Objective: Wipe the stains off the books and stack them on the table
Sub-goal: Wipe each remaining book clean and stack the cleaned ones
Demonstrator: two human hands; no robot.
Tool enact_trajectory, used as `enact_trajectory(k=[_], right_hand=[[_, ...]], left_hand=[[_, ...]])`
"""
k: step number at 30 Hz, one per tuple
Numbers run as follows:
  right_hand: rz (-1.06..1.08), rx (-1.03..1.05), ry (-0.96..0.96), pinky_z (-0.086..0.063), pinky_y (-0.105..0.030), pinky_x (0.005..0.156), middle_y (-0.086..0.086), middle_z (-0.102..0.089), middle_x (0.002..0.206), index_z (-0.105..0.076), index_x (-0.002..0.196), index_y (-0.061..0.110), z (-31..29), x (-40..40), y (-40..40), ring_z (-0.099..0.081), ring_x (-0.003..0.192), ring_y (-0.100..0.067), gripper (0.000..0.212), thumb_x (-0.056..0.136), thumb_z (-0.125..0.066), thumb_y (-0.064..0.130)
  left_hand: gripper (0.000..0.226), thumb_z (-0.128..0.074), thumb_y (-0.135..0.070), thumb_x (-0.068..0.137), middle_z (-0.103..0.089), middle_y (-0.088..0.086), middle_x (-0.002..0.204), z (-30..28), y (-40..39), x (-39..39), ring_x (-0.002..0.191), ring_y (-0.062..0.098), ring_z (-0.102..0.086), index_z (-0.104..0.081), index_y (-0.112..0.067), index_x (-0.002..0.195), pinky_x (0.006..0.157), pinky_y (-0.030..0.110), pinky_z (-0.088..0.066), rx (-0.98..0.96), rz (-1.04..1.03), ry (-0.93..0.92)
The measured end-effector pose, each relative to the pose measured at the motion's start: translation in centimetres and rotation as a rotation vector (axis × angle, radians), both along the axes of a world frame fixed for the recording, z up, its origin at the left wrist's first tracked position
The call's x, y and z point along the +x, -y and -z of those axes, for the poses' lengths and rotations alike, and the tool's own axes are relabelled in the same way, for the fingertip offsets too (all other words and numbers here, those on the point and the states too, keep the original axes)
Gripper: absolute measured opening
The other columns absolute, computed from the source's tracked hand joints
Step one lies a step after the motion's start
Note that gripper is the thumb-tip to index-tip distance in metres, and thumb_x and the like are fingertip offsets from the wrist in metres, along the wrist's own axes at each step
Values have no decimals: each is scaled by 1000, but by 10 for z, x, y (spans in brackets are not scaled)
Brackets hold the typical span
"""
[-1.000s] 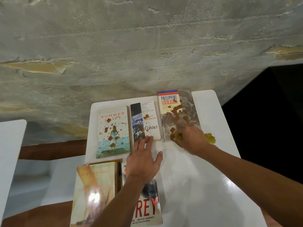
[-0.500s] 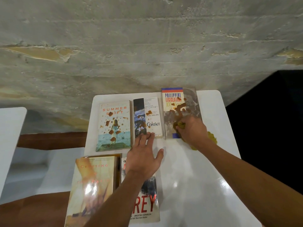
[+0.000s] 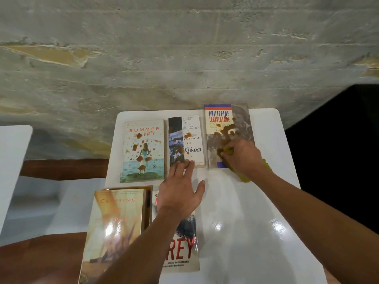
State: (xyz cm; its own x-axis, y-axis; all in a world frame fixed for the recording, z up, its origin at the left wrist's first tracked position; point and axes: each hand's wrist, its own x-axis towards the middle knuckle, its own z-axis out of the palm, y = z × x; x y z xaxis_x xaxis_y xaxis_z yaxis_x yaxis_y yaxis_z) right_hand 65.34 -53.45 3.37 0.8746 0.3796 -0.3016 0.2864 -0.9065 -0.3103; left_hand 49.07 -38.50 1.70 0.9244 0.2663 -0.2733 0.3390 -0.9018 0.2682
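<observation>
our right hand grips the soft cloth on the philippine book; left hand flat, fingers spread. glossy covers look slippery—we'd brace edges.

1. The left hand lies palm down with fingers straight and spread, thumb out to the right.
2. The right hand reaches farther forward, fingers curled and gripping.
3. Both forearms are bare, extending from the lower edge.
</observation>
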Motion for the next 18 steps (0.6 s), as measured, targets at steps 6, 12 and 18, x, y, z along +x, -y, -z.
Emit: enact_trajectory(k=[6, 12, 18], right_hand=[[-170, 24, -29, -39, -23, 56, 7, -61, 82, -73, 87, 19, 2, -7, -8, -55, 71, -11, 15, 91, -71, 34], [-166, 20, 5, -47, -25, 62, 8, -61, 89, -69, 83, 20, 2, -12, -14, -56, 73, -11, 15, 90, -71, 33], [-57, -7, -12, -48, -26, 63, 4, -67, 87, -70, 86, 20, 1, 3, -3, -59, 74, -16, 14, 92, -69, 33]], left_hand=[[72, -27, -66, 97, -24, -10, 160, 3, -2, 0, 149, 13, -17, -18, -30, 158, 105, 39, -48, 18, 4, -4], [71, -27, -66, 97, -23, -11, 160, 2, 0, -2, 149, 13, -17, -17, -30, 158, 109, 39, -44, 16, -1, -4], [71, -27, -65, 97, -22, -12, 161, 0, 0, 0, 150, 13, -16, -16, -31, 158, 106, 40, -49, 3, 1, -13]])
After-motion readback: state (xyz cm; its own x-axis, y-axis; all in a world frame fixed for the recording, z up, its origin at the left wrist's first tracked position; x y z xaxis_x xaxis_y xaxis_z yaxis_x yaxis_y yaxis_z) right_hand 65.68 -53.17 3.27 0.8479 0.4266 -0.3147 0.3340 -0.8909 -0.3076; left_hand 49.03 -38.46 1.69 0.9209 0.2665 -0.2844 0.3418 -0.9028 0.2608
